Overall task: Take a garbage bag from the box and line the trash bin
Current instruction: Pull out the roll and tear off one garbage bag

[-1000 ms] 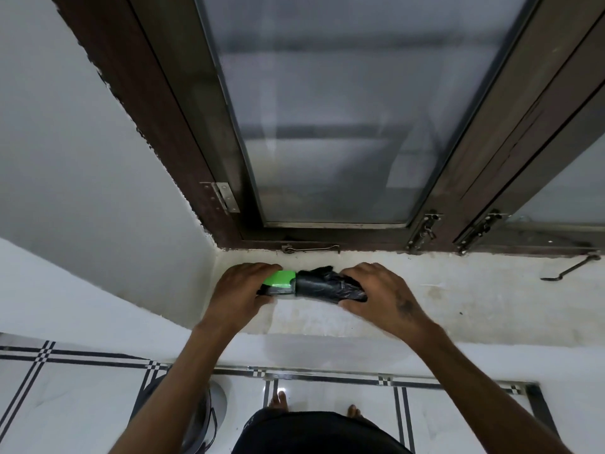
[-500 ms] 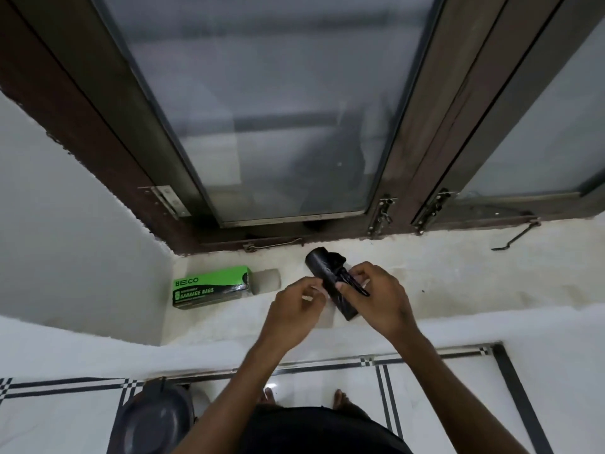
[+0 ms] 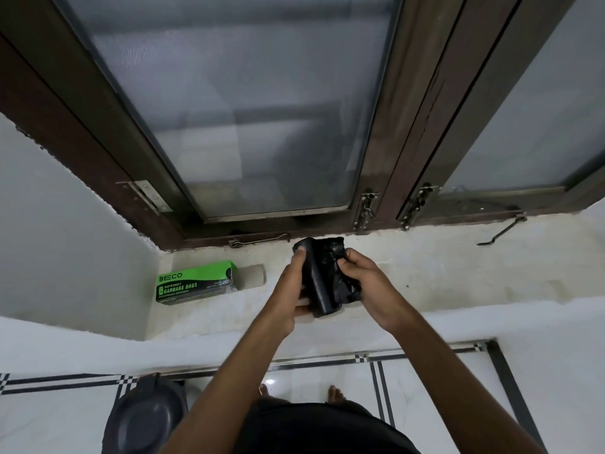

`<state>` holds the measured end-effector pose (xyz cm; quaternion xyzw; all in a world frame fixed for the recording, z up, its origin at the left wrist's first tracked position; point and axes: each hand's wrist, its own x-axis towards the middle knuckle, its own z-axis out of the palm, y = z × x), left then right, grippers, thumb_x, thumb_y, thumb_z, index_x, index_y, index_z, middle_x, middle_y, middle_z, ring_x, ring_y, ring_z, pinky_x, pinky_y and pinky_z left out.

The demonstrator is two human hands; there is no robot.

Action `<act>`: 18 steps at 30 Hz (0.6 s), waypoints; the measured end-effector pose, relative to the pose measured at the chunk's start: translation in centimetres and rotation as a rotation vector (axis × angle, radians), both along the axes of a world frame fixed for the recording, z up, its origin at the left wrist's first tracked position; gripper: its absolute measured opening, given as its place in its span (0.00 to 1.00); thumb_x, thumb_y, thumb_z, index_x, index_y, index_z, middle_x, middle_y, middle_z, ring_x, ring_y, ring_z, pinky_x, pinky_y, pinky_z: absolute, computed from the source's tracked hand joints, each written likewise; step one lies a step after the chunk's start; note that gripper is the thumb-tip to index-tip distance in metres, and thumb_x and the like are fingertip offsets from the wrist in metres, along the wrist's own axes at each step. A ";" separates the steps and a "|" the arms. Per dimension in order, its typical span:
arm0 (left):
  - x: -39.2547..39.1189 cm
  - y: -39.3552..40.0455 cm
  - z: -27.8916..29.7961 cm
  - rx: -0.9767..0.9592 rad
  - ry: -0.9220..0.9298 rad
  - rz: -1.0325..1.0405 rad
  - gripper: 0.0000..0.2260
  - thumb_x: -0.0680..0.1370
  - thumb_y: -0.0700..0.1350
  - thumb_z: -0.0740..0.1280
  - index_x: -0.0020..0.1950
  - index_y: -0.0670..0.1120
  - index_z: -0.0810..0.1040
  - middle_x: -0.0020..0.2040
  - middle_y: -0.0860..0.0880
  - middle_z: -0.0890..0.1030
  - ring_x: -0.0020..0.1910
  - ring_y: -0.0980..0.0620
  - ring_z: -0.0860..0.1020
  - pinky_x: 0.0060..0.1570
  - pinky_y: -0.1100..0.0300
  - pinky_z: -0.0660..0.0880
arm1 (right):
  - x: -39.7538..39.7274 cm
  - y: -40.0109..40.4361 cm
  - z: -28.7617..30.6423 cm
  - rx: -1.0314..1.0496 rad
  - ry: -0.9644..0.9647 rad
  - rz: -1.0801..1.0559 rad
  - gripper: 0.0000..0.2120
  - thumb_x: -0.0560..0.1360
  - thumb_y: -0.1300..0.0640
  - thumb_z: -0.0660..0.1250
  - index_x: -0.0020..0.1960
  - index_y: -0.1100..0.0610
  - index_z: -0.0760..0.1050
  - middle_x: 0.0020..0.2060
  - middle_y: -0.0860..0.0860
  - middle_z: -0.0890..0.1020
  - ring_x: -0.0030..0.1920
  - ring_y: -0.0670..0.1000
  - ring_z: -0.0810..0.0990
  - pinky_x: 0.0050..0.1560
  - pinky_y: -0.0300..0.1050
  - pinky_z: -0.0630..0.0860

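A black roll of garbage bags [image 3: 319, 283] is held upright above the white window ledge [image 3: 442, 276]. My left hand [image 3: 291, 294] grips the roll from its left side. My right hand [image 3: 366, 283] pinches the loose crumpled end of a bag on the roll's right side. The green and black garbage bag box [image 3: 196, 283] lies on the ledge to the left, apart from both hands, with its end flap open. The dark grey trash bin [image 3: 147, 417] with its lid on stands on the floor at the lower left.
A dark wooden window frame [image 3: 386, 178] with frosted glass rises behind the ledge. Metal latches [image 3: 366, 208] and a hook [image 3: 501, 231] sit along the frame's base. My bare feet [image 3: 334, 393] stand on white floor tiles with black lines.
The roll came out of the box, which now lies alone on the left. Both hands have carried the roll right, turned it more upright, and the right hand has pulled a loose end free.
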<state>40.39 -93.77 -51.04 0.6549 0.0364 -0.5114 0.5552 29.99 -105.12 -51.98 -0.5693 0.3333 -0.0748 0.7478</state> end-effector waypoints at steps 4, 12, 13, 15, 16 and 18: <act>0.2 -0.7 0.1 -0.101 0.212 0.036 0.25 0.73 0.65 0.67 0.61 0.50 0.80 0.56 0.45 0.84 0.56 0.45 0.82 0.58 0.48 0.77 | 0.4 -0.4 0.5 0.124 -0.068 -0.086 0.11 0.84 0.59 0.58 0.59 0.55 0.78 0.50 0.47 0.86 0.51 0.44 0.84 0.48 0.38 0.77; 1.7 0.1 -0.3 -0.167 0.209 0.149 0.14 0.73 0.50 0.73 0.56 0.47 0.80 0.49 0.43 0.85 0.49 0.43 0.82 0.49 0.48 0.79 | -3.6 -5.5 0.2 -0.057 -0.023 -0.281 0.17 0.84 0.62 0.56 0.38 0.54 0.75 0.36 0.47 0.82 0.41 0.48 0.79 0.44 0.43 0.74; 1.7 0.0 -0.4 -0.155 0.198 0.145 0.14 0.73 0.50 0.72 0.56 0.47 0.79 0.49 0.43 0.84 0.50 0.42 0.81 0.51 0.46 0.79 | -4.3 -5.8 -0.1 -0.077 -0.005 -0.297 0.17 0.84 0.62 0.56 0.38 0.55 0.75 0.36 0.49 0.82 0.42 0.50 0.79 0.46 0.45 0.74; 1.4 -0.4 -0.4 -0.147 0.210 0.145 0.16 0.72 0.50 0.72 0.58 0.47 0.79 0.52 0.42 0.83 0.53 0.41 0.80 0.55 0.44 0.77 | -5.4 -6.7 -0.8 -0.131 0.019 -0.338 0.14 0.84 0.60 0.57 0.41 0.57 0.75 0.39 0.54 0.80 0.45 0.53 0.76 0.49 0.49 0.74; 1.3 -0.7 -0.4 -0.146 0.224 0.150 0.17 0.72 0.51 0.72 0.59 0.47 0.79 0.53 0.42 0.83 0.54 0.40 0.80 0.57 0.43 0.77 | -5.9 -7.2 -0.9 -0.156 0.026 -0.360 0.13 0.84 0.60 0.57 0.43 0.58 0.74 0.40 0.55 0.78 0.45 0.54 0.75 0.47 0.49 0.74; 0.8 -1.3 -0.6 -0.136 0.243 0.156 0.18 0.71 0.53 0.72 0.58 0.48 0.80 0.53 0.42 0.84 0.53 0.41 0.80 0.58 0.43 0.77 | -6.8 -8.0 -0.9 -0.205 0.027 -0.380 0.12 0.84 0.60 0.57 0.45 0.59 0.74 0.40 0.55 0.77 0.44 0.53 0.75 0.42 0.46 0.77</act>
